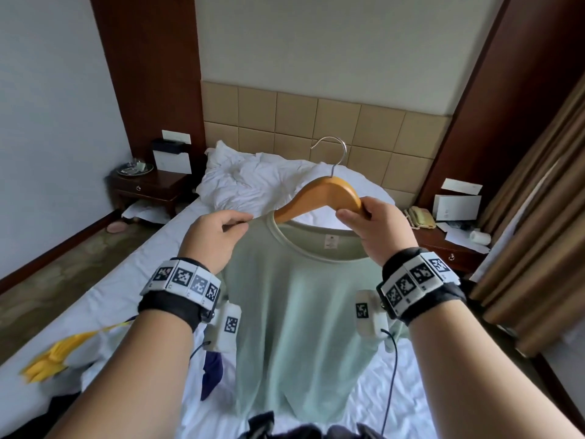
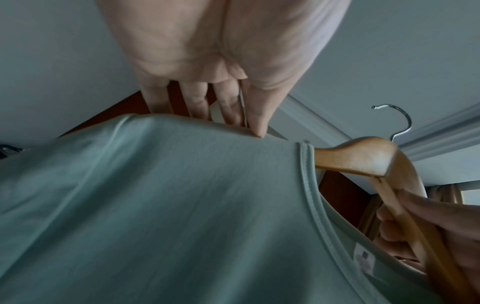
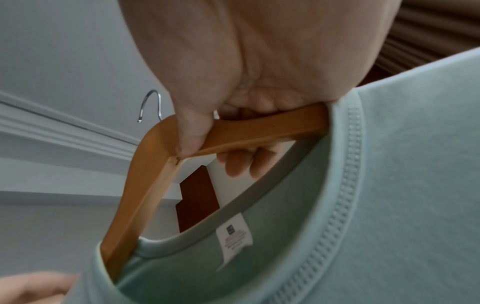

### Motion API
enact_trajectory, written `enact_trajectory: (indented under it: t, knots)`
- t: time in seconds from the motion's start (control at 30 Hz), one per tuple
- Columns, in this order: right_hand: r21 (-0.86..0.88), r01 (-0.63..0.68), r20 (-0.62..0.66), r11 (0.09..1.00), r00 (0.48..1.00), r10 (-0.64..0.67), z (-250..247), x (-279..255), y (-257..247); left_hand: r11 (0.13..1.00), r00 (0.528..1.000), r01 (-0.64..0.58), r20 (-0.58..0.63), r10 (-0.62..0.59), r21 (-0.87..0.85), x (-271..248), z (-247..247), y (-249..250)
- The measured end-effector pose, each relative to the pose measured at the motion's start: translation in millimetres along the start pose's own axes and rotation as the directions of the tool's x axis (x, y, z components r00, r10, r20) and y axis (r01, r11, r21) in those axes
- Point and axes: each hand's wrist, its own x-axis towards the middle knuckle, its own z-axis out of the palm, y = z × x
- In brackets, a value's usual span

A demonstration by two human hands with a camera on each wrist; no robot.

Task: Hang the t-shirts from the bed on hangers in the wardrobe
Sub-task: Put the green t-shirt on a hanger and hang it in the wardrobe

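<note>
A pale green t-shirt [image 1: 294, 327] hangs in the air over the bed, its neck hole threaded by a wooden hanger [image 1: 319, 198] with a metal hook [image 1: 335, 150]. My right hand [image 1: 370, 223] grips the hanger's right arm [image 3: 259, 129] just above the collar [image 3: 337, 195]. My left hand [image 1: 218, 229] pinches the shirt's left shoulder seam [image 2: 249, 131] over the hanger's hidden left arm. The shirt [image 2: 168, 216] drapes down between both forearms. A white label [image 3: 235, 238] shows inside the collar.
The white bed [image 1: 63, 312] lies below, with rumpled pillows [image 1: 253, 182] at the headboard. Yellow [image 1: 53, 356] and dark blue [image 1: 210, 375] garments lie on the sheet at left. Nightstands [image 1: 148, 185] flank the bed; brown curtains [image 1: 531, 242] hang at right.
</note>
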Motion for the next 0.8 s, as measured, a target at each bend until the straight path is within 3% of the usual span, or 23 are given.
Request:
enact_trajectory:
  t: [0.4, 0.53, 0.8]
  knots:
    - [-0.182, -0.115, -0.136, 0.977, 0.986, 0.091, -9.7, 6.3, -3.7, 0.995, 0.973, 0.068, -0.227, -0.049, 0.076, 2.1, -0.7, -1.2]
    - [-0.076, -0.051, -0.132, 0.996, 0.990, 0.041, -18.5, 9.3, 0.5, 0.994, 0.939, 0.095, -0.335, -0.071, 0.057, -1.5, -3.1, -5.2]
    - [0.027, 0.055, -0.116, 0.998, 0.992, -0.052, -21.6, 7.5, -8.7, 0.995, 0.981, -0.097, -0.168, 0.100, 0.025, -7.0, 1.1, 25.4]
